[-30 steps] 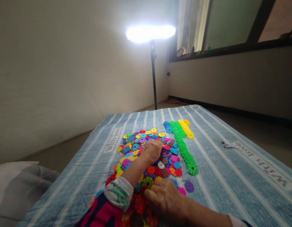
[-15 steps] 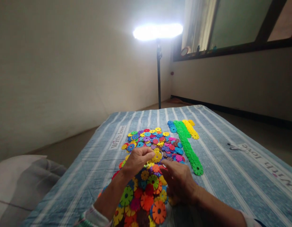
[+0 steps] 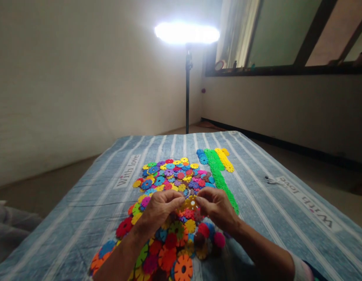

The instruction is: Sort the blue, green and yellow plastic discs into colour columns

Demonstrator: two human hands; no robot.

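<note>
Orange disc [image 3: 178, 269]: it lies nearest to the viewer, flat, at the near edge of the mixed pile.
Mixed pile [image 3: 171, 240]: many notched plastic discs in many colours, lying loose over each other; it spreads from below the wrists to beyond the fingers.
Left hand [image 3: 163, 205]: it is above the pile, the thumb and the forefinger closed together on the left edge of the yellow disc.
Right hand [image 3: 218, 205]: it pinches in the same way from the right side; the gap of this grip is almost nothing.
Yellow disc [image 3: 187, 204]: it is in the air between the 2 hands, over the pile; I cannot tell if it is 1 disc or 2 discs together.
Green row [image 3: 223, 187]: just beyond the right hand, overlapping green discs make the longest row, with a shorter green part beside its far end.
Yellow row [image 3: 224, 159] and blue group [image 3: 202, 158]: these are short, on the right and left of the green far end.
Progress: 3 colours are laid apart, but most discs remain mixed, so I judge that much is left.
Striped cloth [image 3: 81, 218]: it is under all discs.
Lamp [image 3: 186, 33]: it shines behind, on a stand.
</note>
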